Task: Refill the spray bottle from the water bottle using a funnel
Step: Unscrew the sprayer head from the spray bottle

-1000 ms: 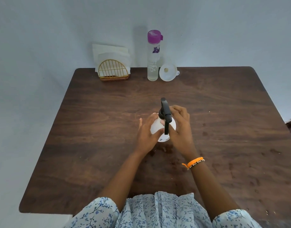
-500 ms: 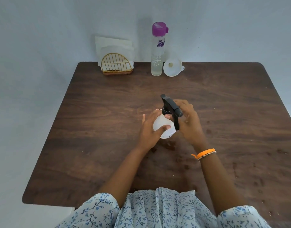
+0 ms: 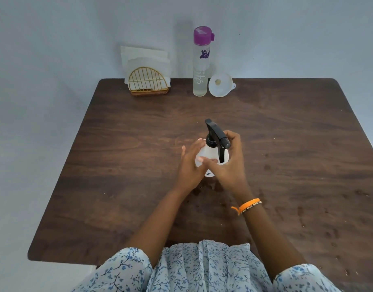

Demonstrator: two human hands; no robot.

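A small white spray bottle [image 3: 210, 153] with a black trigger head [image 3: 216, 134] stands at the middle of the brown table [image 3: 118, 165]. My left hand [image 3: 190, 166] holds the white body from the left, fingers wrapped on it. My right hand [image 3: 230, 163] is curled round the black head from the right. At the table's far edge stands a clear water bottle [image 3: 200, 64] with a purple cap, upright and closed. A white funnel [image 3: 220, 85] lies on its side just right of it.
A gold wire napkin holder [image 3: 148, 84] with white napkins sits at the far left of the table's back edge, against the pale wall. An orange band is on my right wrist. Dark spots mark the table's right side.
The black trigger head has turned clockwise, its nozzle swinging from pointing at me towards my right, while my right hand turned with it. My left hand stayed on the bottle's body.
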